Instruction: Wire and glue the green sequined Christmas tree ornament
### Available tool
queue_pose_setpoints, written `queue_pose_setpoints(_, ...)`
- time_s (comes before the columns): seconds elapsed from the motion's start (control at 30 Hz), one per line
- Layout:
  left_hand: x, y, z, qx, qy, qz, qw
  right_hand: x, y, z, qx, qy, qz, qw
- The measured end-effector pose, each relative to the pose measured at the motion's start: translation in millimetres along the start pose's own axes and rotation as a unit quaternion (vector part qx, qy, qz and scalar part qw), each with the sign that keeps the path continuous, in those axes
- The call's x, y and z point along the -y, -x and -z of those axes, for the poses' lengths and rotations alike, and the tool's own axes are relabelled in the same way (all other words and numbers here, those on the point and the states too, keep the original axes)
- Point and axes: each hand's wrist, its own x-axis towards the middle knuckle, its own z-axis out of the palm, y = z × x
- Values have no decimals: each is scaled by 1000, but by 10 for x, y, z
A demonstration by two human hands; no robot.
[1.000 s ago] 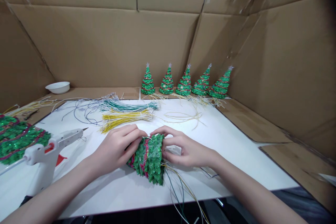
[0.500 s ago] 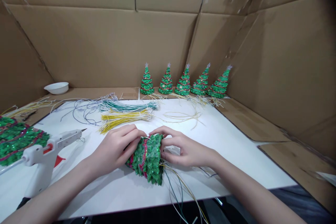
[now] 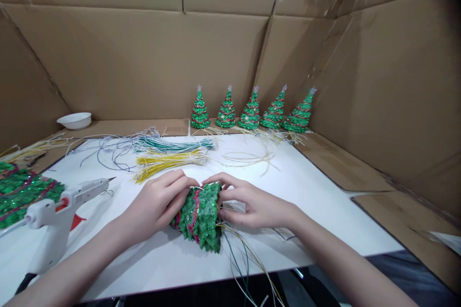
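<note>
A small green Christmas tree point(image 3: 201, 220) with pink garland lies on its side near the table's front edge, its base turned to the right. My left hand point(image 3: 162, 204) is closed round its far left side, fingertips at the upper edge. My right hand point(image 3: 239, 201) grips the base rim, with the thumb and some fingers at the open underside. A thin white wire shows at the upper edge between both hands' fingertips. Yellow, green and white wires point(image 3: 248, 254) trail from the base over the front edge. The tree's tip is hidden behind my left hand.
On the left stands a white glue gun point(image 3: 54, 225) beside a larger green tree piece point(image 3: 29, 196). Bundles of green wires point(image 3: 173, 145) and yellow wires point(image 3: 169, 160) lie mid-table. Several finished trees point(image 3: 250, 112) line the back; a white bowl point(image 3: 75, 120) sits back left. Cardboard walls point(image 3: 137, 57) surround the table.
The view has shifted very slightly. Both hands keep nearly the same hold on the tree, with only small movement of the right fingers at the base.
</note>
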Motion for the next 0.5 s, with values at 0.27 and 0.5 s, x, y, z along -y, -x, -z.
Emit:
queue_pose_setpoints(0.27,-3,6,-9,-1,10,4,1000,0,-1,-4,-2,2,2,1000)
queue_pose_setpoints(0.5,-6,-9,-2,0,12,3,1000,-3,-15,-5,-1,-1,-4,1000)
